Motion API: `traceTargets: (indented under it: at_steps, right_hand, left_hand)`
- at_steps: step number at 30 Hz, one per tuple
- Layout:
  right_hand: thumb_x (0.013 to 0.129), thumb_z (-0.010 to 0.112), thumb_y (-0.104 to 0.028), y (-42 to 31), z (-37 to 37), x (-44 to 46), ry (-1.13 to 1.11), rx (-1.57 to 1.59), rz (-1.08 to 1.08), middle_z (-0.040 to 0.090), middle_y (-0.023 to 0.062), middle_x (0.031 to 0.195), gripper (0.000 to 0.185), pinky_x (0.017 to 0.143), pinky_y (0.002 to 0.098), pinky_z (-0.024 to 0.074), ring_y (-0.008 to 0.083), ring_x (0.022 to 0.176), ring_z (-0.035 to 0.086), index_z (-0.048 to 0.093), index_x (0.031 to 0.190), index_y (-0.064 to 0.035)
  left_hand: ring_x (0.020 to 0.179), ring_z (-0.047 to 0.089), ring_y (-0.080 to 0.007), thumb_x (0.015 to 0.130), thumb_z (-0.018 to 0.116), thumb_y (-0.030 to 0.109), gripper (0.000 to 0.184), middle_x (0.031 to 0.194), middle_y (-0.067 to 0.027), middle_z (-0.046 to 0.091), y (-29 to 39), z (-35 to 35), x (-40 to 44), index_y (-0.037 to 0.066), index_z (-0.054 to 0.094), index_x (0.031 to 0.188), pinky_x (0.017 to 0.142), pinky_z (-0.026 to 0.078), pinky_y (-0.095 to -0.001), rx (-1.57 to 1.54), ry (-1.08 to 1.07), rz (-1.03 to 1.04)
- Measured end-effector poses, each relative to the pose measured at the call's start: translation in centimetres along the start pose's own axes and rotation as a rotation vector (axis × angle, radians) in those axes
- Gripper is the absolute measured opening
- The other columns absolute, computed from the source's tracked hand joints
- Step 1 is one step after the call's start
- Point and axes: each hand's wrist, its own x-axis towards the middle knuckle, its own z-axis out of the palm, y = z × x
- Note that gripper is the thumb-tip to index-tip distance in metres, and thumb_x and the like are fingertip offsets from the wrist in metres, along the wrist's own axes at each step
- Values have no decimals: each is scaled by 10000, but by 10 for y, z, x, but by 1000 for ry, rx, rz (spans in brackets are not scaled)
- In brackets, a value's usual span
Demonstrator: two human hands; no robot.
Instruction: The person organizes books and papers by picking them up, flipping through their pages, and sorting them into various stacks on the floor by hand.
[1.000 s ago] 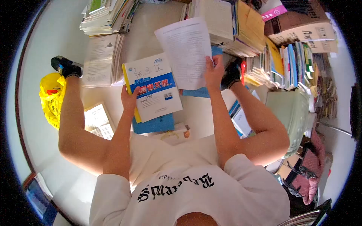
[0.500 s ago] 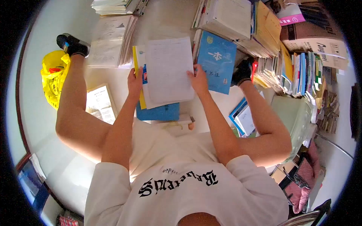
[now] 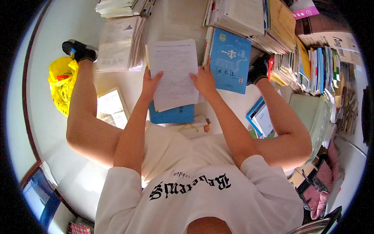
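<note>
Between my hands is a sheaf of printed papers (image 3: pixel 174 78), held up in front of me. My left hand (image 3: pixel 150 82) grips its left edge, the thumb lying on top of the page. At the right edge my right hand (image 3: pixel 204 81) pinches the sheets, thumb on top. Beneath the sheaf lies a blue book (image 3: pixel 172 114), mostly covered. Close to my right hand, a blue workbook (image 3: pixel 230 58) with white characters and handwriting on its cover leans against other books.
Stacks of papers (image 3: pixel 117 46) stand at the far left and book piles (image 3: pixel 241 17) at the far right. A yellow plastic bag (image 3: pixel 61 87) lies by my left foot. An open booklet (image 3: pixel 112 107) and blue-edged books (image 3: pixel 261 119) rest beside my legs. Cardboard boxes (image 3: pixel 327 37) stand at right.
The yellow-edged book under the papers is no longer visible. A page with print now faces up instead of a fainter one. My left hand has shifted right, thumb now over the sheet.
</note>
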Motion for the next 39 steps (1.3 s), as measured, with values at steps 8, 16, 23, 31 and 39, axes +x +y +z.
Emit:
traceTargets:
  at_steps: [8,16,23,31,39]
  right_hand:
    - [866,755,-405,-16,-45,14,-141,1232,388,608,177,1235,652,933,383,500,264,1112,596,509,1312,1]
    - [986,630,-260,-26,-102,-2,-211,1380,30,560,67,1358,552,1026,339,421,201,1205,542,420,1453,-56]
    - [821,597,58,-27,-93,-61,-23,1476,195,621,55,1230,519,988,339,443,190,1136,573,525,1328,-29]
    - [728,576,78,-5,-39,-66,20,1208,225,625,54,1153,496,932,329,453,174,1061,582,570,1213,-24]
    - [933,600,-14,30,14,-44,-73,992,-72,573,94,1280,498,1029,340,413,201,1174,534,429,1400,-4]
  left_hand:
    - [1190,551,-217,891,739,131,623,1294,-111,580,81,12,-16,44,411,1413,1021,450,-366,-95,-188,-46]
    - [1045,631,-198,855,763,93,437,1136,-107,675,139,23,-53,14,577,1243,910,511,-342,206,-19,158]
    - [961,649,-173,812,763,-11,371,1059,-70,696,110,9,-83,-4,631,1159,864,527,-321,198,-120,137]
    - [985,643,-178,808,801,85,373,1058,-65,700,43,-1,-67,7,657,1143,885,524,-333,165,-187,68]
    - [1027,638,-195,907,721,149,389,1115,-92,689,22,7,-59,-17,603,1239,892,516,-333,227,-117,47]
